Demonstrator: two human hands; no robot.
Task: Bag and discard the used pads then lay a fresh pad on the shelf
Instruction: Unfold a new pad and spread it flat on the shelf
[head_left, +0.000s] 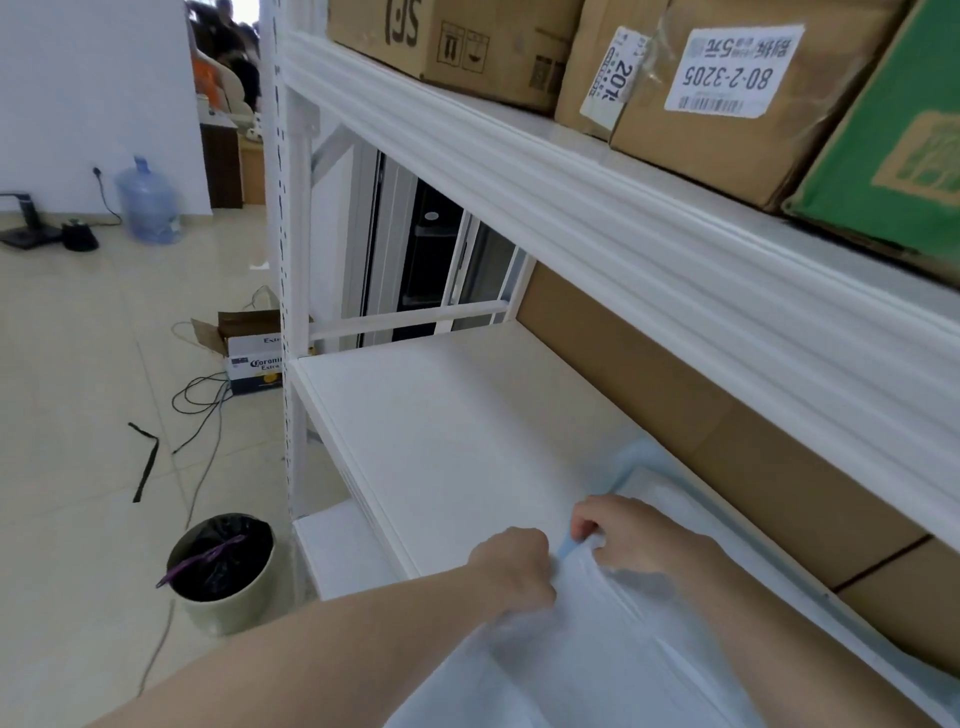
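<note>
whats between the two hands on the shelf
In the head view, a blue edge of the pad sits between the left hand and the right hand; both pinch it there above the shelf.

The pad (613, 649) I see is white with a light blue edge. The shelf (441, 426) is white. On the floor, the bin (221, 571) is pale green, with a black bag inside and a purple strip on it. The floor tiles (78, 364) are cream. The water jug (148, 202) is see-through blue. Up top, the boxes (717, 104) are brown (one has a white label with black numbers), and one box (893, 140) is green with a tan picture.
</note>
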